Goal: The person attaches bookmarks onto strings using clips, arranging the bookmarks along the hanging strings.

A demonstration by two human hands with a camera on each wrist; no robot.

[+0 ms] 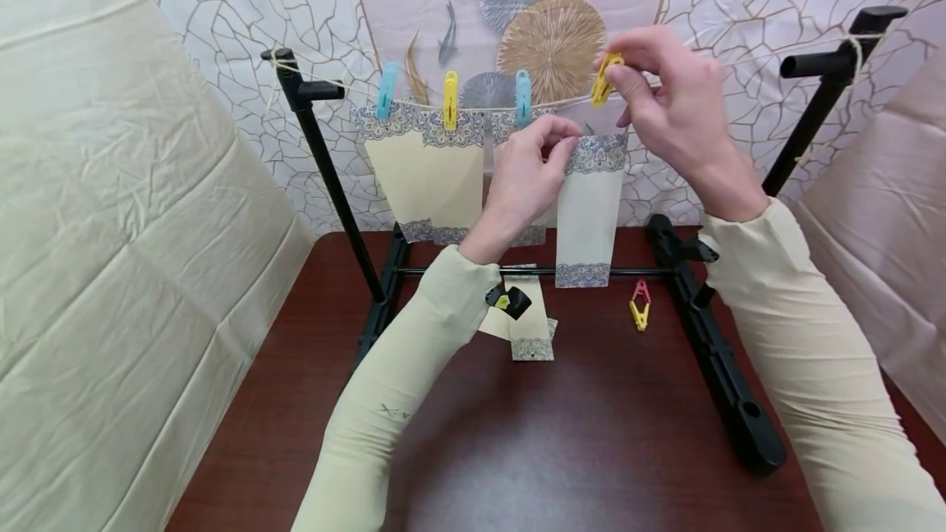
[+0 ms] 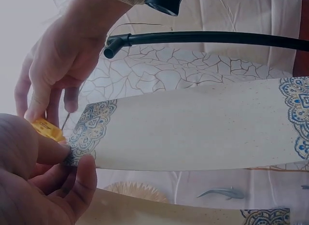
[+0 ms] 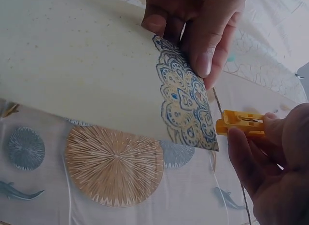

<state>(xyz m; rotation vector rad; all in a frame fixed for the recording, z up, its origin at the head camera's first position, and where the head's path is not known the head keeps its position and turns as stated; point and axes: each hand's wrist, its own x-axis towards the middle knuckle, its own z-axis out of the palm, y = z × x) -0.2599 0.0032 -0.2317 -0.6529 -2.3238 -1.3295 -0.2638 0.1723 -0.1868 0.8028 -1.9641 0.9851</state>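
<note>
Cream paper strip (image 1: 589, 216): long rectangle, blue-gold scalloped bands both ends, hanging just below string (image 1: 488, 109). Left hand (image 1: 528, 175) pinches its top corner, thumb against fingers. Right hand (image 1: 668, 101) pinches yellow clip (image 1: 608, 79), smooth, plastic-looking, just beside strip's top edge. Matching strips (image 1: 429, 183) clipped on string. Pink-yellow clip (image 1: 640, 320) on glossy red-brown table (image 1: 591, 433). Black tubular frame (image 1: 323, 162). Left sleeve (image 1: 392, 376): dark marks, too small to read.
</note>
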